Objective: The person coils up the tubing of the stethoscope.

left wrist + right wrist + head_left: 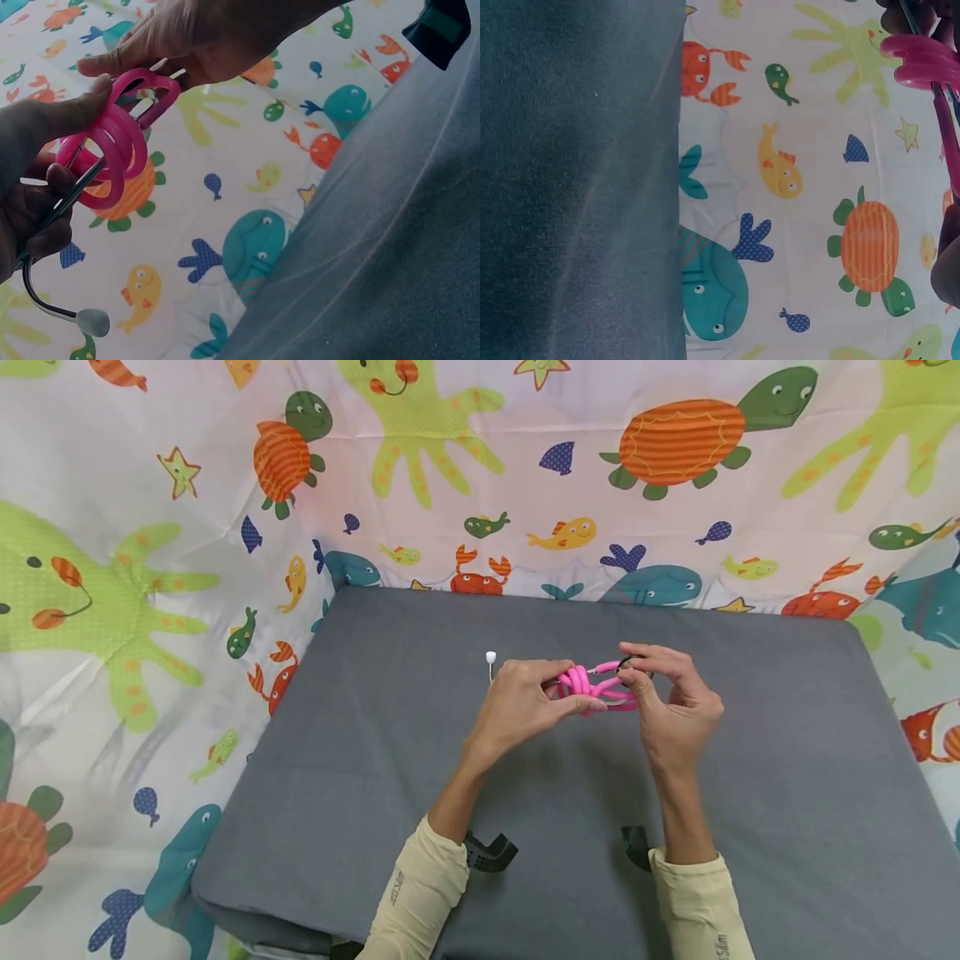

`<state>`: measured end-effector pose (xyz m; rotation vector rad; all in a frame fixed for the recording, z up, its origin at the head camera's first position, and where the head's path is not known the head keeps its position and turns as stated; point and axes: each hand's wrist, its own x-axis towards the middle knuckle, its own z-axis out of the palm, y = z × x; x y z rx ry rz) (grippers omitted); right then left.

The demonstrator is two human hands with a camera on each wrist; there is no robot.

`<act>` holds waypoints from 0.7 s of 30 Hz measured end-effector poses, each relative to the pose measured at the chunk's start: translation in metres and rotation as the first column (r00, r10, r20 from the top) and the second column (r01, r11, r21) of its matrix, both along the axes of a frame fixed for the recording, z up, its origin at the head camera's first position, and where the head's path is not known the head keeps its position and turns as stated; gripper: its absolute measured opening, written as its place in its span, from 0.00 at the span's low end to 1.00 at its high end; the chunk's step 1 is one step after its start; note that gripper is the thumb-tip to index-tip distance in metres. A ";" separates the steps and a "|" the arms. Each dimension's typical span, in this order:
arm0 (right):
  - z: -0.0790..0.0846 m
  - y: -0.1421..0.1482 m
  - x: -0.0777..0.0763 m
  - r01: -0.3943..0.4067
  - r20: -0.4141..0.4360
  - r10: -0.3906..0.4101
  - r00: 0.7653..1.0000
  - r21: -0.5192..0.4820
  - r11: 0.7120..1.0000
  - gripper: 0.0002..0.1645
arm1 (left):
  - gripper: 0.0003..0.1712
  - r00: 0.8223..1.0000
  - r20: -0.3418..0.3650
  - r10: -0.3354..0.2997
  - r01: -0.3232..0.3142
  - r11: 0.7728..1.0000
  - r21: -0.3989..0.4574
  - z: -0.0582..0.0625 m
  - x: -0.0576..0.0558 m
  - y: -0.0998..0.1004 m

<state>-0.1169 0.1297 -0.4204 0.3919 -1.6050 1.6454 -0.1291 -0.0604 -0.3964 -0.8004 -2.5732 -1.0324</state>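
Observation:
Above the grey surface, both hands hold a stethoscope (577,679) with pink tubing wound into a bundle of loops. My left hand (525,697) grips the bundle's left end, thumb along the near side. From that hand the metal ear tube sticks out, tipped by a whitish earpiece (92,322). At the bundle's right end, my right hand (678,706) pinches a round black-rimmed part, perhaps the chest piece, between thumb and fingers. Pink tubing (926,64) appears only at the right edge of the right wrist view. Fingers hide parts of the loops.
A grey cloth-covered table (360,735) lies beneath the hands. Behind it and at both sides hangs a white curtain (442,539) printed with sea animals. Black wrist straps with mounts (491,853) sit on both forearms.

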 end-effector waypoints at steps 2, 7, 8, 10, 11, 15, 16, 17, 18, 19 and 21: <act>-0.002 -0.001 0.000 -0.001 -0.009 0.000 1.000 -0.020 1.000 0.11 | 0.27 1.000 0.002 0.011 -0.011 1.000 0.014 0.000 0.000 0.001; -0.007 0.001 -0.004 -0.087 -0.062 0.087 0.994 -0.003 0.996 0.28 | 0.26 0.999 0.003 0.032 -0.032 0.998 0.053 0.000 -0.002 0.000; -0.008 0.003 -0.005 -0.118 -0.070 0.119 0.990 0.023 0.993 0.33 | 0.26 0.999 0.006 0.034 -0.034 0.997 0.063 0.001 -0.002 -0.001; -0.010 0.006 -0.007 -0.169 -0.083 0.175 0.981 0.082 0.982 0.40 | 0.26 0.999 0.007 0.040 -0.040 0.996 0.074 0.002 -0.003 -0.002; -0.010 0.008 -0.008 -0.183 -0.084 0.193 0.978 0.116 0.976 0.43 | 0.27 0.999 0.010 0.044 -0.044 0.996 0.076 0.003 -0.003 -0.003; -0.007 0.011 -0.010 -0.161 -0.100 0.180 0.978 0.178 0.971 0.38 | 0.27 0.999 0.026 0.035 -0.037 0.996 0.075 0.005 -0.003 -0.004; -0.006 0.011 -0.010 -0.143 -0.110 0.164 0.980 0.182 0.973 0.36 | 0.27 0.999 0.037 0.026 -0.028 0.997 0.076 0.005 -0.003 -0.004; -0.005 0.011 -0.011 -0.127 -0.124 0.151 0.981 0.181 0.975 0.35 | 0.27 0.999 0.049 0.015 -0.019 0.997 0.081 0.005 -0.003 -0.004; -0.004 0.012 -0.011 -0.115 -0.139 0.141 0.980 0.181 0.977 0.33 | 0.27 0.998 0.059 0.004 -0.009 0.996 0.084 0.005 -0.003 -0.004; -0.003 0.012 -0.011 -0.096 -0.154 0.126 0.980 0.187 0.978 0.33 | 0.27 0.998 0.066 -0.004 -0.002 0.996 0.087 0.005 -0.003 -0.004; -0.002 0.012 -0.011 -0.063 -0.182 0.100 0.978 0.199 0.978 0.32 | 0.28 0.997 0.074 -0.016 0.009 0.996 0.093 0.006 -0.003 -0.005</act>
